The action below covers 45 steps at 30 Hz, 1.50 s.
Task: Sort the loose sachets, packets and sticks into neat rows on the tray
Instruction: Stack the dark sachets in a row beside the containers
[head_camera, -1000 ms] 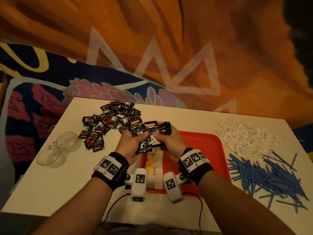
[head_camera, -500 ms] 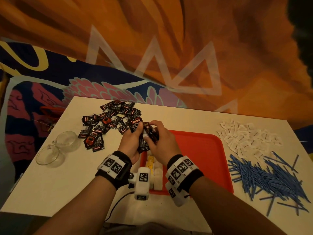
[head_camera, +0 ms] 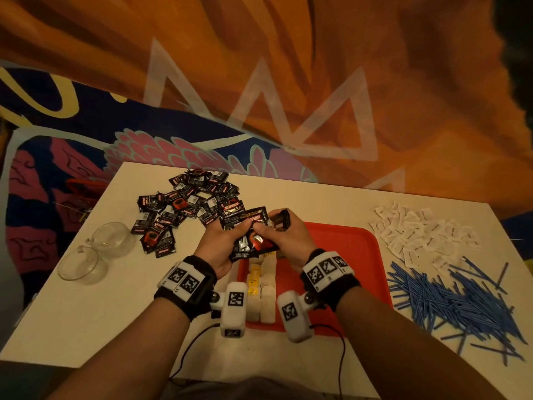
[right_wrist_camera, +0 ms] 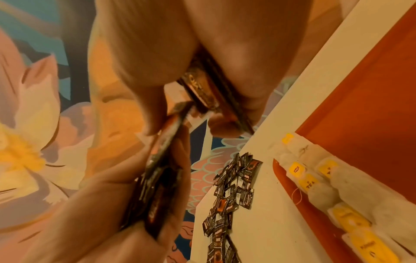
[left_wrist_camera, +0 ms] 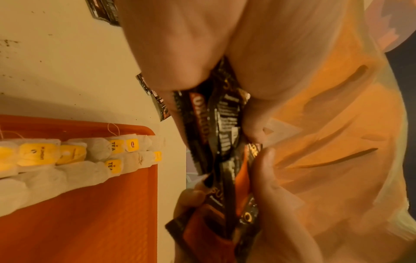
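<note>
Both hands shared the grip: our left hand point(head_camera: 220, 243) and right hand point(head_camera: 284, 238) pinched one bundle of black coffee packets point(head_camera: 253, 241), thumbs on top, fingers curled beneath. We held it above the far left corner of the red tray point(head_camera: 357, 255), long axis running roughly left to right. The two rows of tea bags point(head_camera: 261, 284) lay directly below and nearer us; bare tray floor lay to the right. We judged the right hand better placed to lay the packets there.
</note>
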Tool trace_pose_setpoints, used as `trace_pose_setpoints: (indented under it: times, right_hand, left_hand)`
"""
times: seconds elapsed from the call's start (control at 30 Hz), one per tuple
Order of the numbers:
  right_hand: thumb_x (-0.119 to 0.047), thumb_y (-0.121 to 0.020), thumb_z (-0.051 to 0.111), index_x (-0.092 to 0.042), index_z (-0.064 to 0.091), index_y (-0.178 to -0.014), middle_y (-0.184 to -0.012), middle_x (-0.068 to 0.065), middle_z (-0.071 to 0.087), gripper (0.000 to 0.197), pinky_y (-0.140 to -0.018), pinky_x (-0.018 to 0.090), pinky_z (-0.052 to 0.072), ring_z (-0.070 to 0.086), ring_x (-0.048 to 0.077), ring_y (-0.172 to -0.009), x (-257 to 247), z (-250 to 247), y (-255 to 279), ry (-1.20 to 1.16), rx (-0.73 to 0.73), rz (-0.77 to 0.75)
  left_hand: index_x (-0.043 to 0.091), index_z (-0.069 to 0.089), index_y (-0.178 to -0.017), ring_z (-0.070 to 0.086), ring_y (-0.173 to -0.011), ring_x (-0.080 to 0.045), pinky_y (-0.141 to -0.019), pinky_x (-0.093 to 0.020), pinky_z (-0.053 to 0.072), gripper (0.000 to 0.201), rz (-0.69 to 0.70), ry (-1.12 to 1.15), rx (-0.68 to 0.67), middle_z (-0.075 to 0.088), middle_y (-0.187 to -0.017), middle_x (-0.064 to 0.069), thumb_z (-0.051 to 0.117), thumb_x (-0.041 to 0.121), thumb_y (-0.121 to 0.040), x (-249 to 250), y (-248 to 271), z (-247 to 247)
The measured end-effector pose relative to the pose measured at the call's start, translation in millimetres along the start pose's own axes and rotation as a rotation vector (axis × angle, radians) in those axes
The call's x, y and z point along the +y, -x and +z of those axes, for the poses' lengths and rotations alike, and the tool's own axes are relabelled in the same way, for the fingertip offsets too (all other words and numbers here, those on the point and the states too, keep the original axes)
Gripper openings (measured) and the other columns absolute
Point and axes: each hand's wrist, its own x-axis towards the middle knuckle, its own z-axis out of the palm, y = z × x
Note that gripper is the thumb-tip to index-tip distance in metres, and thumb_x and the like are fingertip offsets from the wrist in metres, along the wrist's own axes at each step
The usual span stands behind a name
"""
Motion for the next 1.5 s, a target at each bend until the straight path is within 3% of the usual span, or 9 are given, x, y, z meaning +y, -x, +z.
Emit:
trace_pose_setpoints:
  times: [0.13, 0.27, 0.43, 0.57, 0.73, 0.9, 1.17, 1.27, 1.5]
  right_hand:
    - [-0.009, -0.076, 0.082, -0.013, 0.063, -0.092, -0.087, 0.005, 0.072, 0.025, -0.072, 0.039, 0.059, 0.07, 0.022, -0.082, 1, -3, -1, -0.105, -0.101, 0.034]
    - [0.0, -0.076, 0.08, -0.016, 0.062, -0.083, -0.084, 0.003, 0.072, 0.024, -0.077, 0.04, 0.059, 0.07, 0.021, -0.08, 3, -1, -1, -0.121, -0.023, 0.014]
    - [0.003, -0.076, 0.078, -0.023, 0.063, -0.073, -0.088, 0.011, 0.073, 0.03, -0.078, 0.049, 0.059, 0.071, 0.035, -0.088, 6, -4, -3, -0.194, 0.084, 0.043]
    - [0.01, -0.084, 0.065, -0.008, 0.059, -0.09, -0.078, 0.006, 0.073, 0.02, -0.072, 0.044, 0.059, 0.07, 0.028, -0.078, 1, -7, 1, -0.25, 0.108, 0.008]
    - [0.019, -0.089, 0.046, -0.016, 0.061, -0.113, -0.094, 0.017, 0.067, 0.045, -0.071, 0.045, 0.057, 0.067, 0.026, -0.074, -1, -14, -2, -0.368, 0.117, 0.032]
    - [0.002, -0.081, 0.074, -0.021, 0.06, -0.112, -0.091, 0.009, 0.064, 0.041, -0.071, 0.039, 0.057, 0.064, 0.021, -0.077, 4, -5, 4, -0.193, 0.015, -0.039]
    - [-0.001, -0.075, 0.079, -0.033, 0.064, -0.096, -0.096, 0.007, 0.07, 0.041, -0.077, 0.057, 0.058, 0.068, 0.024, -0.084, 10, 6, 4, -0.054, 0.096, -0.022]
    - [-0.008, -0.072, 0.081, -0.039, 0.066, -0.097, -0.101, 0.002, 0.07, 0.043, -0.085, 0.049, 0.058, 0.068, 0.022, -0.094, 6, 2, 2, -0.015, 0.189, -0.093]
    - [-0.003, -0.085, 0.07, -0.03, 0.062, -0.114, -0.095, -0.014, 0.064, 0.04, -0.069, 0.005, 0.045, 0.06, -0.013, -0.079, -28, 1, 11, 0.309, 0.223, -0.453]
  left_hand:
    - [-0.002, 0.056, -0.129, 0.071, -0.097, -0.033, -0.07, -0.04, 0.061, 0.036, -0.048, 0.05, -0.041, 0.066, -0.122, -0.026, 0.059, 0.012, -0.096, 3, 3, 2]
    - [-0.003, 0.058, -0.13, 0.064, -0.106, -0.038, -0.09, -0.048, 0.055, 0.045, -0.185, 0.132, -0.066, 0.062, -0.127, -0.025, 0.055, 0.018, -0.09, 9, 4, -3]
    - [0.003, 0.061, -0.113, 0.07, -0.083, -0.034, -0.065, -0.047, 0.061, 0.023, -0.137, 0.036, -0.044, 0.07, -0.101, -0.021, 0.045, -0.002, -0.097, 10, 0, -9]
    - [0.003, 0.06, -0.117, 0.072, -0.088, -0.03, -0.071, -0.043, 0.062, 0.022, -0.103, -0.036, -0.067, 0.071, -0.107, -0.02, 0.047, -0.001, -0.099, 9, 1, -8]
    - [0.0, 0.057, -0.126, 0.072, -0.093, -0.032, -0.067, -0.04, 0.061, 0.029, -0.061, -0.029, -0.004, 0.069, -0.115, -0.022, 0.054, -0.002, -0.097, 10, 0, -7]
    - [-0.006, 0.054, -0.129, 0.072, -0.091, -0.032, -0.068, -0.04, 0.06, 0.037, -0.032, 0.009, 0.053, 0.07, -0.109, -0.02, 0.06, -0.001, -0.093, 8, -1, -3]
    - [0.011, 0.06, -0.119, 0.068, -0.102, -0.036, -0.084, -0.051, 0.057, 0.02, -0.072, 0.149, 0.095, 0.071, -0.112, -0.017, 0.053, 0.016, -0.101, 11, -1, 1]
    - [0.02, 0.055, -0.094, 0.07, -0.081, -0.029, -0.082, -0.053, 0.054, 0.016, -0.046, 0.145, 0.139, 0.076, -0.08, -0.006, 0.048, 0.008, -0.102, 12, -2, -3]
    - [0.006, 0.052, -0.124, 0.071, -0.073, -0.035, -0.066, -0.046, 0.059, 0.022, -0.107, 0.123, 0.122, 0.073, -0.084, -0.02, 0.041, 0.008, -0.104, 11, 2, 1]
